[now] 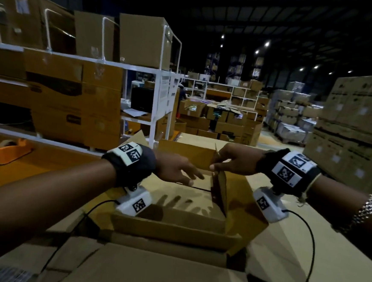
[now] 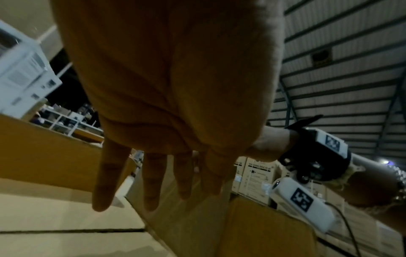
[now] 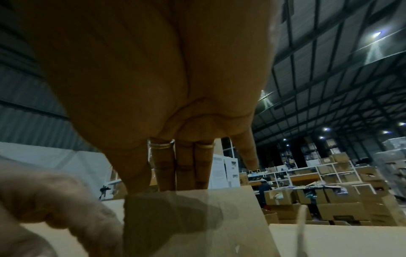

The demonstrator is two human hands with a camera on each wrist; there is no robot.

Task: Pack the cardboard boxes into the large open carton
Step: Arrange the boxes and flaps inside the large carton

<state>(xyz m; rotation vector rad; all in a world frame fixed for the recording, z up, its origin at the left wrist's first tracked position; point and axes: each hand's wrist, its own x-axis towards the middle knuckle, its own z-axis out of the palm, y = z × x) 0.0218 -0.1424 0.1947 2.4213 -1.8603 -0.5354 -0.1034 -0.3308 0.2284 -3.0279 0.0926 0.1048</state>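
The large open carton (image 1: 173, 227) sits straight ahead with its flaps spread outward. A thin cardboard panel (image 1: 220, 188) stands on edge along its right inner side. My right hand (image 1: 213, 165) pinches the panel's top edge; in the right wrist view the fingers (image 3: 167, 173) go behind the panel (image 3: 197, 222) and the thumb lies in front. My left hand (image 1: 194, 179) reaches into the carton, fingers (image 2: 149, 182) straight and spread, holding nothing, just above a flat cardboard surface (image 1: 176, 198) with a seam inside. Whether the fingers touch it is unclear.
An orange tape dispenser (image 1: 8, 149) lies on the bench at left. White shelving (image 1: 119, 65) full of cartons stands behind it. Stacked cartons (image 1: 359, 132) rise at right. A closed cardboard top (image 1: 148, 271) lies nearest me. Camera cables hang from both wrists.
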